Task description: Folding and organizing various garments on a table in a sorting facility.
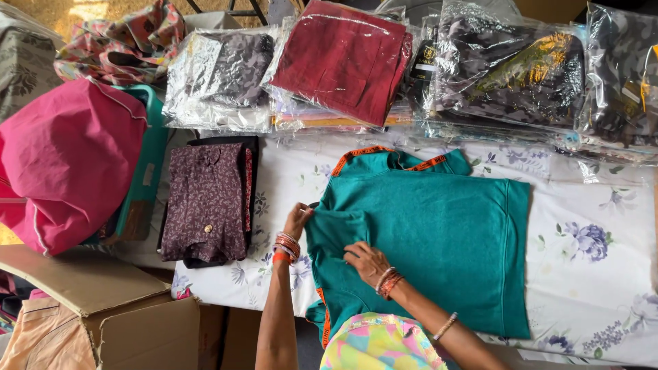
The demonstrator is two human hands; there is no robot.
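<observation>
A teal garment (439, 240) is being pressed flat near the front edge of the floral-sheeted table (596, 274) by the right hand (367, 262) (fingers spread, palm down), while its folded sleeve is being pinched by the left hand (297, 219). A folded maroon printed garment (205, 202) is lying toward the left edge; bagged clothes (343, 58) are being kept along the far edge.

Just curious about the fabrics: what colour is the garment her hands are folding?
Teal green garment with orange trim at the neckline, seen clearly in the head view.

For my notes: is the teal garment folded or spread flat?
Partly folded: the teal garment lies mostly flat, its left side turned inward.
</observation>
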